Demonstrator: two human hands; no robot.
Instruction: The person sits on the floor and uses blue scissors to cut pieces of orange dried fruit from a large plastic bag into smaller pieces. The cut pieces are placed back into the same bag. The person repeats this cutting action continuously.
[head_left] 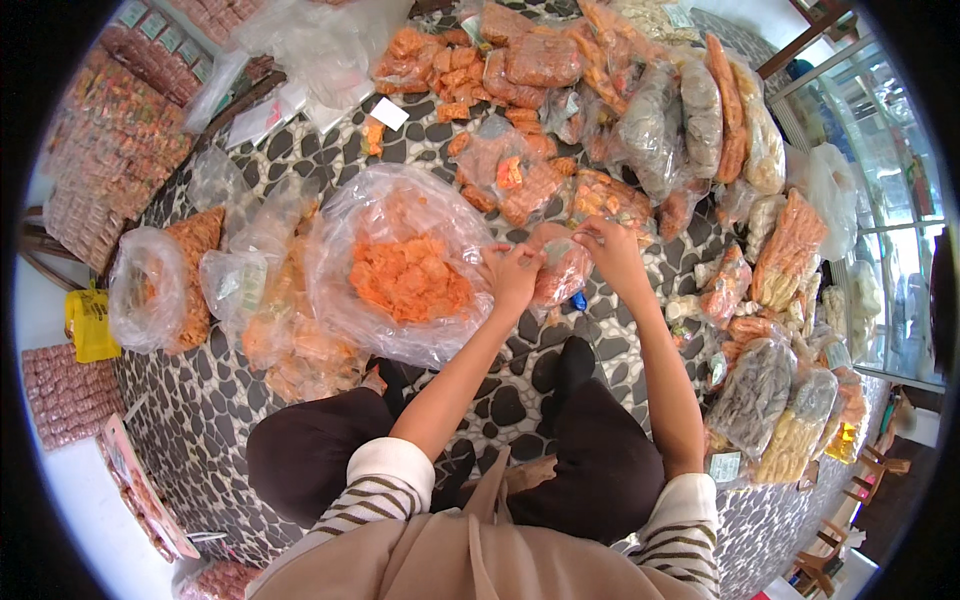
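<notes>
The small clear bag (562, 275) with reddish-orange contents is between the two hands, above the pebble-patterned floor (505, 405) and in front of the person's feet. The fingers of the left hand (513, 272) are closed on its left side, and those of the right hand (608, 245) appear to pinch its upper right corner, so neither hand is clearly nearer. The bag bulges downward from the fingers; its long axis seems to run roughly toward the person, though the hands hide part of it. The large open plastic bag (338, 235) of orange chips (410, 280) stands just left of the left hand, well apart from the right. A small blue thing (579, 301) shows just below the small bag. I can make out no writing on the small bag. Pale labels show elsewhere, such as the label (725, 466) by the filled bags (752, 395) at lower right and those on the stacked packs (150, 55) at upper left, but their print is too small to read.
</notes>
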